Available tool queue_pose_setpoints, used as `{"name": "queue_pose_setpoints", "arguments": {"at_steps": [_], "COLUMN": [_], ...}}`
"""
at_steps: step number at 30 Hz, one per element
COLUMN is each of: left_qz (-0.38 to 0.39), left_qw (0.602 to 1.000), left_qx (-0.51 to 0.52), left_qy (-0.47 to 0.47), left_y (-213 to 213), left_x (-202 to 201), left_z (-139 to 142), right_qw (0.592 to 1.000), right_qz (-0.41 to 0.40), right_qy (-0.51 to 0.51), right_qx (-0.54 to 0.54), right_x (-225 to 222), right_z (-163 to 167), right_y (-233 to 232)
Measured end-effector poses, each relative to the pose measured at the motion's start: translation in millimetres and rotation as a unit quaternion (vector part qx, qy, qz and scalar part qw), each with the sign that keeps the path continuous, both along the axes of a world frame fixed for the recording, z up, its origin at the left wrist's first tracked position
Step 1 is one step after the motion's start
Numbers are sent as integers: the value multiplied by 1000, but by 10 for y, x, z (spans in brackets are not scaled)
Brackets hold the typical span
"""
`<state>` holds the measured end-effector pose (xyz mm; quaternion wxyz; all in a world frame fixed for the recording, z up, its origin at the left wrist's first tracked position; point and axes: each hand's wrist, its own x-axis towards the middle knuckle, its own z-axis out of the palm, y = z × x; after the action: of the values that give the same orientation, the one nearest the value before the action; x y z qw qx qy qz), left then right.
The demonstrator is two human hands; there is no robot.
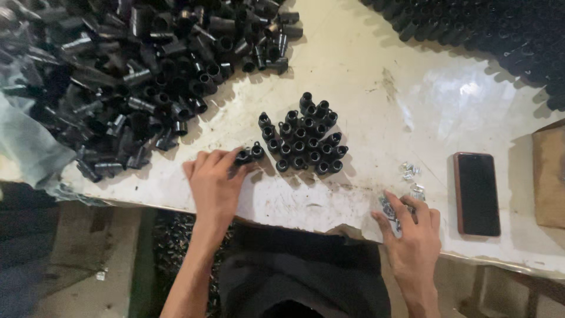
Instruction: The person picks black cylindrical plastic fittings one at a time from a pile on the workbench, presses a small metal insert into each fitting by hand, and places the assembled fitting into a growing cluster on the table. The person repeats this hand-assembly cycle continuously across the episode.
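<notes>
Your left hand has its fingers closed on a black fitting at the edge of the upright cluster. Your right hand rests with fingers spread, touching the small metal parts without gripping any, near the worktop edge. A careless push could topple the cluster; a sweep could knock parts off the edge or against the phone. The loose pile lies behind.

The left hand lay palm down, forearm stretched forward from the body, fingertips curled together. The right hand rested palm down too, fingers spread and slightly bent, wrist angled inward.
</notes>
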<state>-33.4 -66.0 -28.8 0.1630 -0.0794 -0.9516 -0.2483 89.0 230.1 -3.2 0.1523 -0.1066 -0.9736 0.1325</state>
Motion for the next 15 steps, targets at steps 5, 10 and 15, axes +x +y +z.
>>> {"name": "queue_pose_setpoints", "arguments": {"at_steps": [5,10,15], "left_qz": [-85,-30,-76], "left_qw": [989,895,862], "left_qx": [10,430,476], "left_qy": [-121,-116,-158], "left_y": [-35,130,746], "left_x": [-415,-651,-763], "left_z": [193,447,397], "right_qw": [1000,982,798], "right_qz": [-1,113,479], "right_qy": [0,85,-148], "right_qx": [6,-122,-335], "right_x": [-165,-190,-574], "right_z": [-40,289,162], "right_y": [188,-142,-643]}}
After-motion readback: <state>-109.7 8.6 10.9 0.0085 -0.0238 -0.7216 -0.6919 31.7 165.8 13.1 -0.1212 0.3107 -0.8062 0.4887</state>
